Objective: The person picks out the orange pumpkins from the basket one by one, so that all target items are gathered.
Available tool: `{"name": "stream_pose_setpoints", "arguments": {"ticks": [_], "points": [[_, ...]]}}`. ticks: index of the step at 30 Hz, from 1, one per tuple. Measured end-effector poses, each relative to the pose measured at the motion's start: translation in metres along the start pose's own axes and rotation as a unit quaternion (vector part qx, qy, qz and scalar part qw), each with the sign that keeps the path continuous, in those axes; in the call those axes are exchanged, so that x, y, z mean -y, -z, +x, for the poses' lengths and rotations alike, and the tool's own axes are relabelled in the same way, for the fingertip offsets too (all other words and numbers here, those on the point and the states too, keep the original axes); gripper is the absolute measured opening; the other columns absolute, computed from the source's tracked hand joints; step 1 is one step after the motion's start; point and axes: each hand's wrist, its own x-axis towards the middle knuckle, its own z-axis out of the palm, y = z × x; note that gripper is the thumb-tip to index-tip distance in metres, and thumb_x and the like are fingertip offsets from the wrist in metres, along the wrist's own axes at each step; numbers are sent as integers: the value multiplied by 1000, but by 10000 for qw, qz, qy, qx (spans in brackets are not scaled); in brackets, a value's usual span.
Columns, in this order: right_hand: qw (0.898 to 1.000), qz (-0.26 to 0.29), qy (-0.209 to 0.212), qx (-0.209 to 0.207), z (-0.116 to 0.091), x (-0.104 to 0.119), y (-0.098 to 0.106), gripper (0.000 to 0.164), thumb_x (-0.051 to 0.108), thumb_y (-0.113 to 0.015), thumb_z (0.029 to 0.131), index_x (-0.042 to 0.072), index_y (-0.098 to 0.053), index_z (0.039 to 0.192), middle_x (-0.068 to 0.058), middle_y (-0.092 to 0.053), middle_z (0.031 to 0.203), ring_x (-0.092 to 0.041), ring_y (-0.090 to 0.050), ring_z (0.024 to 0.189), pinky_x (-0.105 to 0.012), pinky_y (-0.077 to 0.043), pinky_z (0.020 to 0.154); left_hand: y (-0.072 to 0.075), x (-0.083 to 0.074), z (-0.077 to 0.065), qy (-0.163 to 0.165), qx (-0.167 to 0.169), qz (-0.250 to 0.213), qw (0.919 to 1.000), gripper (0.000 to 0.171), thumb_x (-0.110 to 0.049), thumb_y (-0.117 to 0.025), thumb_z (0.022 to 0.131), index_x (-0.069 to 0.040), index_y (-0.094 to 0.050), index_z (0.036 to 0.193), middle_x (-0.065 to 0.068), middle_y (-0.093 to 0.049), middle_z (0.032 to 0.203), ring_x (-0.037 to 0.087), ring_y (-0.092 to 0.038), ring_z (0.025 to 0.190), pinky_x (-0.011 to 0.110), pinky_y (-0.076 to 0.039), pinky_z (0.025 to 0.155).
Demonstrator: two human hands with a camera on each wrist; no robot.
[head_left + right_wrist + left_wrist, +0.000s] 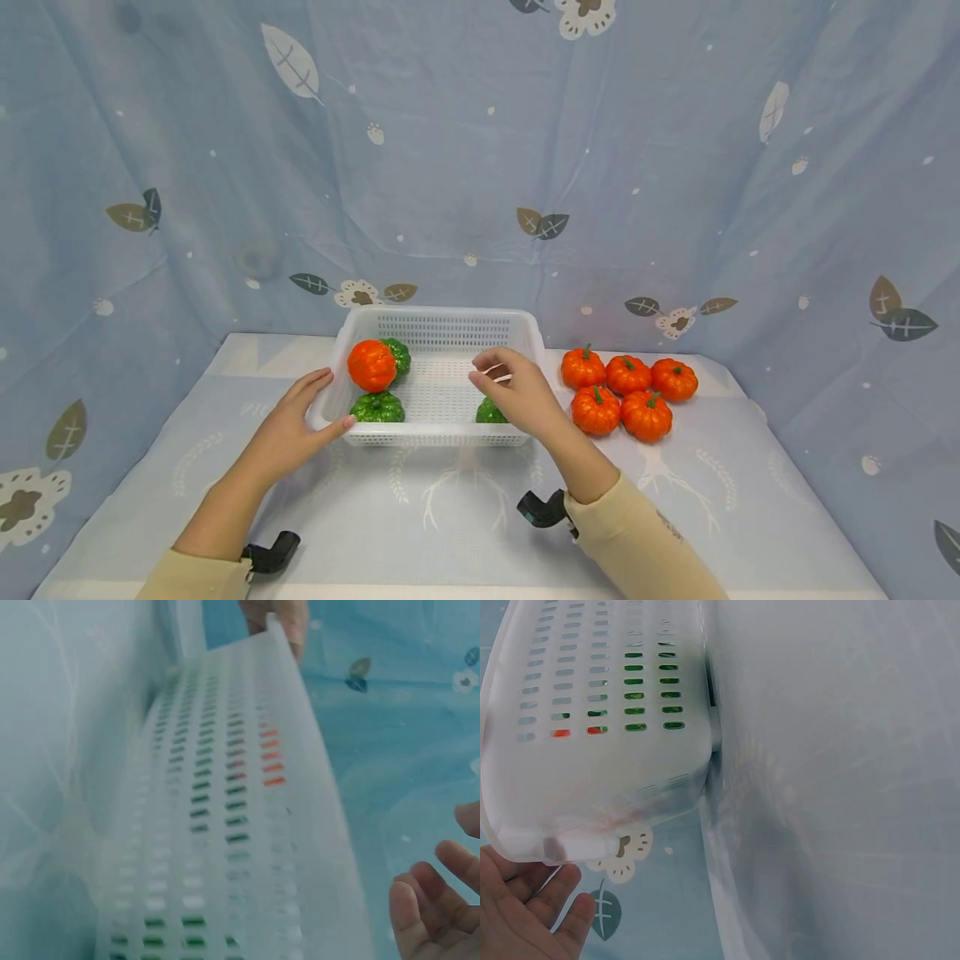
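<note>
A white slotted plastic basket (pixel 442 333) stands on the table. My left hand (pixel 296 425) holds its front left corner, thumb at the front rim and fingers along the left side. The left wrist view has those fingers (pixel 568 907) at the underside of the rim. Inside at the left lie an orange toy pumpkin (pixel 372 366) and two green toy pumpkins (pixel 377 407). A third green pumpkin (pixel 491 412) sits at the front right, partly hidden by the basket wall. Above it, my right hand (pixel 517 392) hovers with loosely bent fingers, nothing between them.
Several orange toy pumpkins (pixel 628 375) form two rows on the table just right of the basket. A pale patterned cloth (pixel 465 517) covers the table. Blue patterned fabric (pixel 450 167) hangs behind and at both sides.
</note>
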Motion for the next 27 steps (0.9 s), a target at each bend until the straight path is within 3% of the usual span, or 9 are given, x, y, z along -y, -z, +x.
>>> {"name": "stream_pose_setpoints", "arguments": {"ticks": [7, 11, 16, 27], "points": [[9993, 258, 283, -31, 21, 6, -40, 27, 27, -68, 97, 10, -67, 118, -5, -65, 116, -19, -64, 103, -30, -56, 86, 0, -2, 0, 10, -10, -39, 10000, 90, -51, -71, 89, 0, -35, 153, 19, -28, 160, 49, -31, 141, 72, -30, 106], [9993, 268, 238, 128, 32, 11, -59, 32, 27, -69, 97, 9, -65, 122, -9, -63, 121, -22, -63, 107, -29, -55, 86, 1, -3, 0, 37, 0, -17, 10000, 90, -51, -71, 89, 0, -35, 154, 19, -28, 160, 49, -32, 140, 72, -31, 105], [9992, 138, -98, 353, 48, 17, -80, 39, 31, -70, 96, 12, -63, 129, -6, -62, 125, -21, -62, 107, -31, -55, 86, 0, -2, 1, 21, -18, 10, 10000, 90, -50, -72, 89, 1, -35, 153, 20, -28, 159, 50, -33, 139, 73, -31, 104], [9968, 24, -590, 537, 79, 32, -112, 52, 30, -73, 94, 9, -57, 139, -12, -59, 133, -28, -60, 115, -37, -54, 91, -1, -1, 1, -39, -57, 37, 10000, 88, -49, -71, 90, 1, -35, 153, 19, -29, 159, 50, -33, 139, 72, -32, 104]]}}
